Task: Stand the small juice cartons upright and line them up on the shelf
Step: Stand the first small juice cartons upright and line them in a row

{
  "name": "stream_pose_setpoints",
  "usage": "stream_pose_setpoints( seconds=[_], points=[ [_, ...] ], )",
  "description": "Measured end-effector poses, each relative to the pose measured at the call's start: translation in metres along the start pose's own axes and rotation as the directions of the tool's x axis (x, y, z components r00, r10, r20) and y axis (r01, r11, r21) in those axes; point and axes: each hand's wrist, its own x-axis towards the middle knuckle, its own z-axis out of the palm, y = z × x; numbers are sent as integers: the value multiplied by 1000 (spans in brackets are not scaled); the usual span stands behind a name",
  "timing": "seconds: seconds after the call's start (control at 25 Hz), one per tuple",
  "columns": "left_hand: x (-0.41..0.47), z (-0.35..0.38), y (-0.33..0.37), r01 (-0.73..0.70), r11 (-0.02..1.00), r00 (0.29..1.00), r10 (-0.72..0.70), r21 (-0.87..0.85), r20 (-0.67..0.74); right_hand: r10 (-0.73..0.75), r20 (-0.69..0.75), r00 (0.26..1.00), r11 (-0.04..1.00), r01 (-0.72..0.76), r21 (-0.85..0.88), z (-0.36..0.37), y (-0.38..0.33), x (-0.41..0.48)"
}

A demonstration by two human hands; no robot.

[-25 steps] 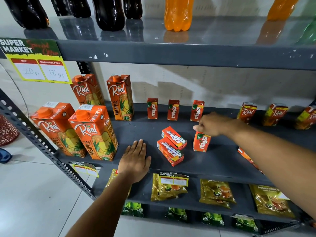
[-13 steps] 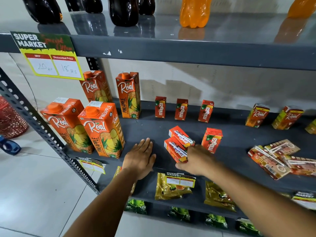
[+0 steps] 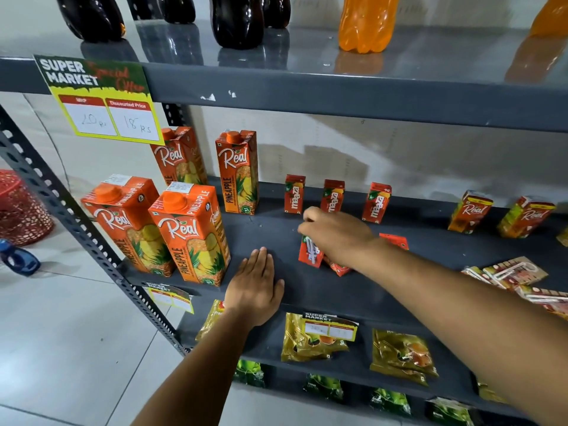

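Note:
Three small red Maaza cartons (image 3: 294, 195) stand upright in a row at the back of the grey shelf (image 3: 252, 232). My right hand (image 3: 335, 235) grips the top of another small Maaza carton (image 3: 310, 252), held upright in mid-shelf with its straw side facing me. A further small carton (image 3: 339, 268) lies flat under my wrist, and one stands just behind my forearm (image 3: 395, 240). My left hand (image 3: 256, 285) rests flat, fingers together, on the shelf's front edge. Small Real cartons (image 3: 468, 212) stand at the back right; several lie flat at the right (image 3: 510, 273).
Four tall Real pineapple cartons (image 3: 192, 235) stand at the shelf's left end. Dark and orange bottles (image 3: 365, 23) stand on the shelf above, with a price card (image 3: 101, 99) on its edge. Snack packets (image 3: 313, 336) fill the shelf below. A red basket (image 3: 18, 207) sits on the floor at left.
My right hand came back from the front lying carton, took hold of a small Maaza carton and tipped it upright in mid-shelf. My left hand stayed put.

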Motion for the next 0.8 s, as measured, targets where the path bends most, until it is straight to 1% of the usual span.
stream_pose_setpoints(
  seconds=[0.04,0.12,0.16,0.24,0.32,0.48,0.56,0.64,0.68,0.8],
  points=[
    [0,0,0,4,1000,1000,-4,-1,1,-84,13,996,995,85,-43,-3,-2,4],
    [1,-1,0,13,1000,1000,-13,-2,8,-230,59,971,953,237,-187,-8,-2,10],
    [1,-1,1,14,1000,1000,-14,-1,12,-264,75,962,935,275,-224,-8,2,12],
    [1,0,1,14,1000,1000,-14,7,12,-289,97,952,935,302,-185,-9,10,15],
    [2,1,0,16,1000,1000,-16,11,9,-320,84,943,926,331,-183,-8,14,19],
    [3,2,0,10,1000,1000,-11,13,16,-330,105,938,924,344,-167,-9,18,25],
    [3,1,-1,9,1000,1000,-9,11,16,-259,104,960,950,272,-150,-11,16,28],
    [2,1,0,12,1000,1000,-13,13,16,-157,75,985,985,162,-68,-12,14,30],
    [2,0,0,13,1000,1000,-13,13,17,-140,89,986,990,142,-25,-12,12,30],
    [2,0,0,11,1000,1000,-11,12,15,-195,221,956,979,202,-8,-12,9,31]
  ],
)
